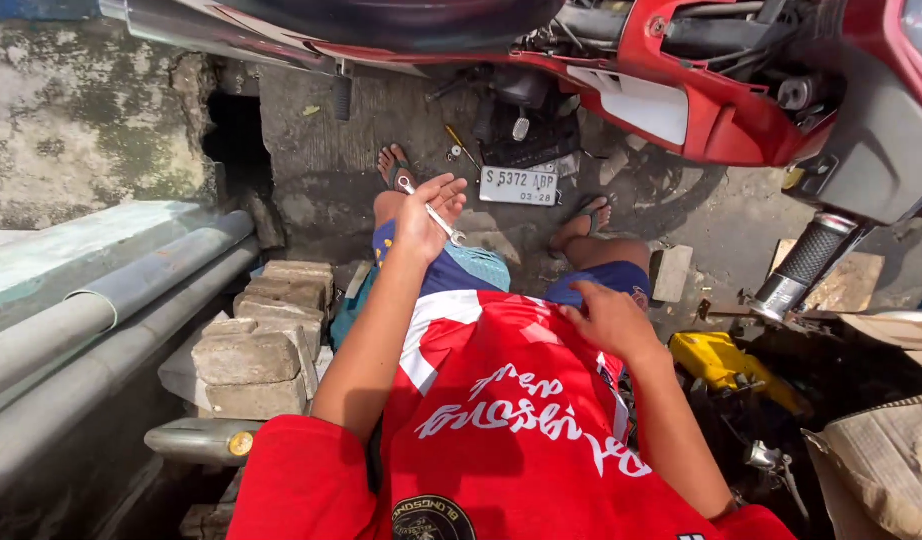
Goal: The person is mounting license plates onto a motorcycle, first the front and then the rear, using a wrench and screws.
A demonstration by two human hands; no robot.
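Landmark: red motorcycle (711,110), tipped across the top of the view, side panel off and inner parts bared.

Left hand (426,215): raised just below the motorcycle, between it and the knees; fingers curled shut around the shank of a small metal spanner (439,218), whose open end points down toward the lap.

Right hand (606,318): well below the motorcycle, lying flat on the thigh over blue shorts; fingers loose, holding nothing.

Ground under the motorcycle: white number plate (519,185) lying flat; yellow-handled screwdriver (461,145) just left of it; dark removed parts beside both.

Left of the motorcycle: stacked paving bricks (261,340); grey pipes (111,310).

Below its handlebar grip (806,265): yellow part (716,360); torn cardboard (881,470).

Progress, judged: stripping appears well under way, with loose pieces laid out; spanner not on any fastener; motorcycle not reassembled.
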